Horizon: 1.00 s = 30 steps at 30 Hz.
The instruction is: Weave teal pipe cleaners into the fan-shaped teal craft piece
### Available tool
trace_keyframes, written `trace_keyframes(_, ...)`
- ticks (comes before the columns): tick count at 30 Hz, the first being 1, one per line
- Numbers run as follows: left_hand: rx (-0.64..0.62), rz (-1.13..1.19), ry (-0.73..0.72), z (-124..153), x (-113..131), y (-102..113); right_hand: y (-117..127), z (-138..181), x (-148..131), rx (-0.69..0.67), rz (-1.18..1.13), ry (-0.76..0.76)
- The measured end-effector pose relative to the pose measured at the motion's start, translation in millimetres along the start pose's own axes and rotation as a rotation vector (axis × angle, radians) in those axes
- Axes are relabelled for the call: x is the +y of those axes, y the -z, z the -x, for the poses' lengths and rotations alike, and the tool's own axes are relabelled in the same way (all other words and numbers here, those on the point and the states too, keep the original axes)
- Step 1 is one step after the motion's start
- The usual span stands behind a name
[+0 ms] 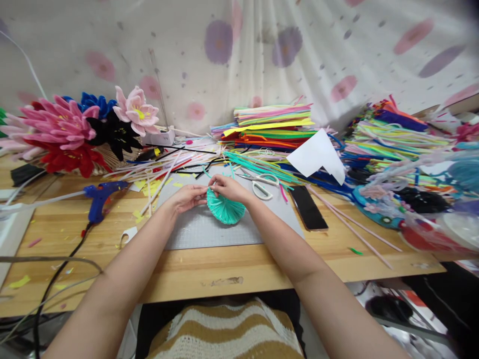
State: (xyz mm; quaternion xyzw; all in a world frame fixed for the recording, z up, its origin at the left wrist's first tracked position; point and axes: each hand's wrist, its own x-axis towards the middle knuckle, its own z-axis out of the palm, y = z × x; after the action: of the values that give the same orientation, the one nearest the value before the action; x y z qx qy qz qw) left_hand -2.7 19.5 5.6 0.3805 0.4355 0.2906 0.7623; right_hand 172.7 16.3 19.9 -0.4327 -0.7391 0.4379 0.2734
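A round, fan-like turquoise disc of pipe cleaners (pixel 226 208) is held above the grey cutting mat (pixel 209 234). My left hand (pixel 190 196) has its fingers closed at the disc's left edge. From above, my right hand (pixel 228 188) pinches the disc's upper part, thumb and fingers together. A couple of turquoise stems poke up behind my fingers. Just right of my right hand lie white-handled scissors (pixel 264 185). Loose turquoise pipe cleaners (pixel 258 165) are spread behind them. What my fingertips grip exactly is partly hidden.
A blue glue gun (pixel 98 199) with a black cord lies at left, near fuzzy flowers (pixel 60 124). A black phone (pixel 309 207) and white paper (pixel 318 157) lie at right. Bundles of pipe cleaners (pixel 273 124) are stacked at the back. Yellow scraps litter the wooden table (pixel 179 276).
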Motion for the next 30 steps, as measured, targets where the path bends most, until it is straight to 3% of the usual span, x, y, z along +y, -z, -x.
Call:
trace_keyframes(6,0.037,-0.21,-0.133,8,6,-7,1,1,-3,0.006,0.066,-0.014)
trace_keyframes(13,0.175,-0.526,-0.271,6,3,-13,-1,-1,-5,0.021,0.24,-0.009)
trace_keyframes(21,0.4,-1.113,-0.39,8,5,-19,-6,-1,-4,-0.016,0.373,0.01)
trace_keyframes(30,0.628,-1.157,-0.49,5,0,-30,-7,3,-5,-0.058,0.283,0.065)
